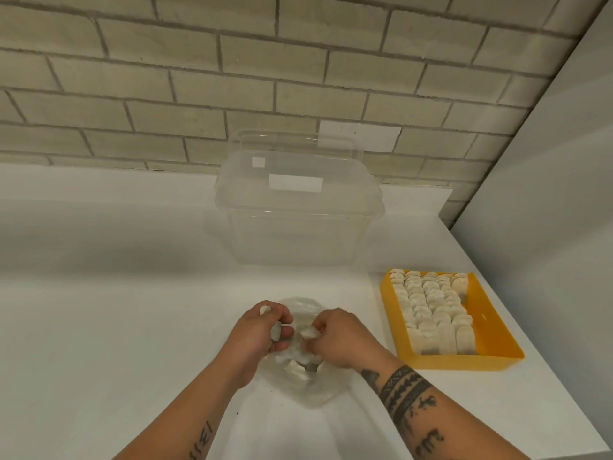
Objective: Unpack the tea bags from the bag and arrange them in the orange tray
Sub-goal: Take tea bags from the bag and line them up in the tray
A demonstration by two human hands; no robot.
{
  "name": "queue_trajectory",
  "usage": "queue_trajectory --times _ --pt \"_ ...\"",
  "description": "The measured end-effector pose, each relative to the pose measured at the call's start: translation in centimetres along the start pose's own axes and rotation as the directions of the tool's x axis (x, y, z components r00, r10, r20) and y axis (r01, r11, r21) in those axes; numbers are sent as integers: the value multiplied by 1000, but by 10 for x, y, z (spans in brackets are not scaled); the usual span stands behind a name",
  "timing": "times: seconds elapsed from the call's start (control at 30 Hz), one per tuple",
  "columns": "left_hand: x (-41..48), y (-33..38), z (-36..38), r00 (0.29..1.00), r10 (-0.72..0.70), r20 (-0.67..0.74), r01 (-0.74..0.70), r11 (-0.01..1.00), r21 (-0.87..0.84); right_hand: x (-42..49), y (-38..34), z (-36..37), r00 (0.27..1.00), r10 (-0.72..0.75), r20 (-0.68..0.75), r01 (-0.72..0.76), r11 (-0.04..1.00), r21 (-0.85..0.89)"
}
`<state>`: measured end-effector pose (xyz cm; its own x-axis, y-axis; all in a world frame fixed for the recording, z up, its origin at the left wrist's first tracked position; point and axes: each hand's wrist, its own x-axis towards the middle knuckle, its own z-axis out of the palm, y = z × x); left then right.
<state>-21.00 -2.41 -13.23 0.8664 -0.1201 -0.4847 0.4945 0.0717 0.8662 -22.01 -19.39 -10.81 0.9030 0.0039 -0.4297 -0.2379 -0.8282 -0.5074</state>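
A clear plastic bag (306, 388) lies on the white counter in front of me, with a few pale tea bags (297, 371) still inside it. My left hand (262, 333) grips the bag's edge together with a tea bag. My right hand (338, 336) pinches a tea bag (308, 333) at the bag's mouth. To the right sits the orange tray (494, 323), its left and middle parts filled with rows of tea bags (431, 310); a strip along its right side is bare.
A large clear plastic bin (295, 207) with a lid stands behind the bag, against the brick wall (199, 78). The counter's right edge (564, 376) runs just past the tray, beside a grey wall panel (547, 194).
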Motion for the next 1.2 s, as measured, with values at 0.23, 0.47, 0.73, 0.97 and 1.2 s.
queue_trajectory --times 0.23,0.47,0.73,0.97,1.2 --pt "-7 13 4 984 -66 166 95 980 -175 -1 -3 -30 962 -10 272 -198 662 723" --pt "-9 22 8 921 -155 356 278 904 -325 2 -21 -27 994 -82 68 28 820 572" --pt "2 21 -1 933 -220 283 330 836 -438 7 -31 -25 967 -221 -123 253 831 496" --pt "13 18 -25 960 -155 232 269 728 -630 1 -15 -28 963 -258 -74 268 895 358" --pt "14 19 -21 977 -197 81 210 830 -516 -8 -12 10 939 -250 235 312 907 -281"
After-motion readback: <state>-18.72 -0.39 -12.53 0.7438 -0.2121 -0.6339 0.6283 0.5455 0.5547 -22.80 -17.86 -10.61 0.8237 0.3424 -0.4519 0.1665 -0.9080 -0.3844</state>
